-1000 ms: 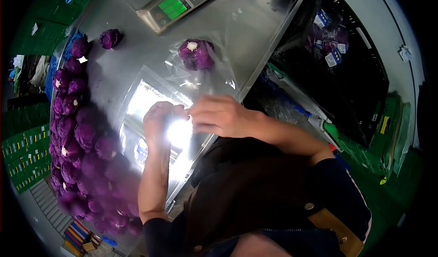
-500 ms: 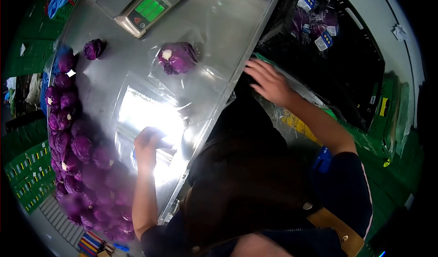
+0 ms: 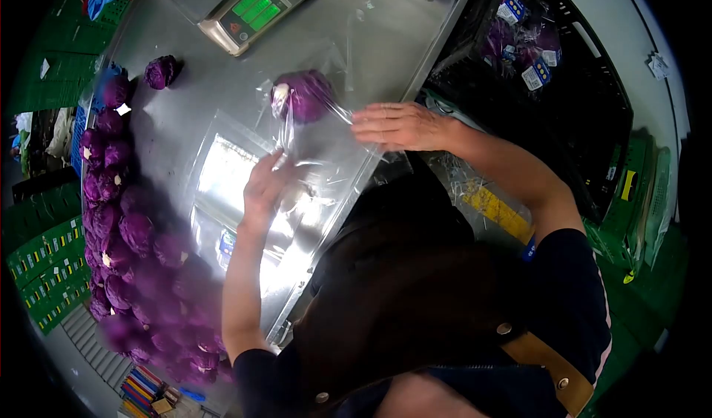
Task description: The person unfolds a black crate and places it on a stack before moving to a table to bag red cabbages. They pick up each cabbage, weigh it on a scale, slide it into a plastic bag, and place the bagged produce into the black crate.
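A red cabbage (image 3: 310, 95) lies inside a clear plastic bag (image 3: 288, 130) on the steel table, its pale stem end facing left. My left hand (image 3: 264, 186) pinches one side of the bag's open end, just below the cabbage. On the other side, my right hand (image 3: 404, 126) has its fingers closed over the bag's edge near the table's rim. Film stretches taut from the cabbage to both hands. My thumbs are partly hidden. Flat clear bags (image 3: 222, 162) lie under and beside my left forearm, shining with glare.
Many red cabbages (image 3: 136, 231) are heaped along the table's left side, and a single cabbage (image 3: 161, 71) sits apart. A scale with a green display (image 3: 256, 8) stands at the far end. To the right, a black crate (image 3: 586, 106) contains bagged, labelled cabbages (image 3: 523, 43).
My right hand has come from beside the crate onto the bag. My left hand has moved up from the flat bags to the bag's other side. The film is now pulled taut.
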A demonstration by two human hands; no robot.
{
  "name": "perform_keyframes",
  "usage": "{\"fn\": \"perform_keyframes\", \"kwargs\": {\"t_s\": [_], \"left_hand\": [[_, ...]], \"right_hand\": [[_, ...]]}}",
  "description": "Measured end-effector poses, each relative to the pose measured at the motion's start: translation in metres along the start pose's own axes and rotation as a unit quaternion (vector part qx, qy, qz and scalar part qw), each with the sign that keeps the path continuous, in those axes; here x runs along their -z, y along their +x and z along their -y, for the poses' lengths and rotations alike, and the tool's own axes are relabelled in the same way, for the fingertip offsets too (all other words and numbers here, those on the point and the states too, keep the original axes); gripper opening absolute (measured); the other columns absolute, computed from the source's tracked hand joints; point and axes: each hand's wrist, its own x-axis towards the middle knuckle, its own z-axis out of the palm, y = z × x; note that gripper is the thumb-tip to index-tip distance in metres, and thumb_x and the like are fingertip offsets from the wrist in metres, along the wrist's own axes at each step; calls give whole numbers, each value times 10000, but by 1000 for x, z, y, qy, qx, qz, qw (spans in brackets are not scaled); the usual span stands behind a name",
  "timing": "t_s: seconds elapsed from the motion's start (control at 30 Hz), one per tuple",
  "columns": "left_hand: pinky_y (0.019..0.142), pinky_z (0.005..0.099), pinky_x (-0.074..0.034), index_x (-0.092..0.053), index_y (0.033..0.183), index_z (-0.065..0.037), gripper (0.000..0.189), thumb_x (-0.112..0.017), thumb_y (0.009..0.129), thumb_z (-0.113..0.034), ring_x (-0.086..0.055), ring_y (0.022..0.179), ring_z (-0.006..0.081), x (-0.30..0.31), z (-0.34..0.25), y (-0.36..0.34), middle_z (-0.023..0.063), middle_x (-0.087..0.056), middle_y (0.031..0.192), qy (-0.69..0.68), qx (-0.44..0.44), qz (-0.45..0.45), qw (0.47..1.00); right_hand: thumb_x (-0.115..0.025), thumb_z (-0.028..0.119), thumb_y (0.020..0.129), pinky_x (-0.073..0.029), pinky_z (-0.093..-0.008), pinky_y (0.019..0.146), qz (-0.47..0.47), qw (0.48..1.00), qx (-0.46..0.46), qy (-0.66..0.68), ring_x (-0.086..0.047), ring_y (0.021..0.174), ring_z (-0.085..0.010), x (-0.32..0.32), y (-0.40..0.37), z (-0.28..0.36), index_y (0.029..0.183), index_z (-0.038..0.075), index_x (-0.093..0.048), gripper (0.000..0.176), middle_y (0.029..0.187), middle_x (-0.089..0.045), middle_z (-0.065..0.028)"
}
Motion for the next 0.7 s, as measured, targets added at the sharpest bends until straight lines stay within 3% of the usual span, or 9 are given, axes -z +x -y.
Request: {"fn": "perform_keyframes", "kwargs": {"t_s": [0.1, 0.17, 0.2, 0.33, 0.4, 0.47, 0.53, 0.63, 0.7], "left_hand": [[745, 331, -490, -658, 784, -15, 66, -668, 720, -33, -625, 819, 216, 10, -8, -16, 90, -673, 853, -200, 189, 2, 961], [650, 282, -482, -642, 697, 4, 85, -668, 743, -62, -609, 707, 154, 7, -5, -24, 82, -662, 760, -302, 349, -9, 887], [595, 256, -450, -624, 637, 8, 404, -531, 917, -269, -560, 591, 123, -1, 0, -25, 77, -625, 631, -253, 282, -24, 925], [502, 257, -412, -516, 524, -49, 599, -407, 968, -435, -437, 443, 105, -32, 4, -12, 13, -483, 502, -282, 575, -65, 765], [504, 255, -410, -544, 549, -45, 619, -375, 966, -469, -452, 447, 107, -44, 37, -28, 18, -484, 493, -229, 545, -15, 806], [529, 277, -430, -591, 623, -13, 653, -302, 975, -481, -499, 464, 152, -22, 16, -12, 58, -534, 527, -287, 549, -101, 779], [700, 316, -469, -644, 781, 17, 475, -408, 945, -361, -618, 752, 212, 5, -44, 37, 123, -640, 783, -117, 490, -268, 821], [905, 378, -434, -619, 1069, -16, 432, -592, 837, -379, -557, 1097, 269, -2, -55, 53, 167, -603, 1111, -158, 146, -58, 975], [942, 504, -386, -501, 1220, -73, 670, -645, 746, -525, -462, 1182, 357, -12, -58, 83, 176, -525, 1203, 96, 67, 129, 985]], "right_hand": [[-506, 304, 924, -502, -341, 852, 40, 948, -141, 283, -620, 950, -221, 3, -3, 2, 1012, 25, -626, 315, 1038, -640, -105], [-424, 357, 970, -550, -329, 706, 31, 720, -365, 590, -668, 773, -218, -6, -2, 12, 949, -19, -619, 424, 878, -674, -145], [-326, 404, 993, -534, -306, 520, -33, 674, -417, 609, -647, 560, -212, -3, 9, 20, 823, -44, -600, 551, 648, -644, -156], [-352, 443, 970, -497, -293, 445, -115, 572, -523, 621, -612, 490, -203, -32, 0, 31, 675, 5, -588, 579, 576, -614, -123], [-359, 462, 953, -493, -306, 441, -100, 551, -555, 615, -607, 491, -210, -23, 0, 44, 671, -6, -587, 592, 592, -616, -133], [-377, 468, 939, -493, -320, 438, -118, 512, -586, 617, -607, 493, -221, -24, -4, 47, 675, -18, -586, 592, 606, -618, -145], [-341, 489, 943, -476, -315, 416, -118, 527, -593, 597, -611, 484, -246, -24, -5, 45, 669, 5, -554, 596, 593, -615, -176], [-334, 493, 945, -467, -304, 416, -97, 542, -616, 563, -627, 507, -255, -23, -11, 41, 768, -8, -571, 582, 629, -631, -189], [-371, 462, 947, -461, -286, 426, -98, 509, -643, 564, -630, 519, -250, -6, -7, 40, 837, -22, -585, 540, 653, -642, -177]]}}
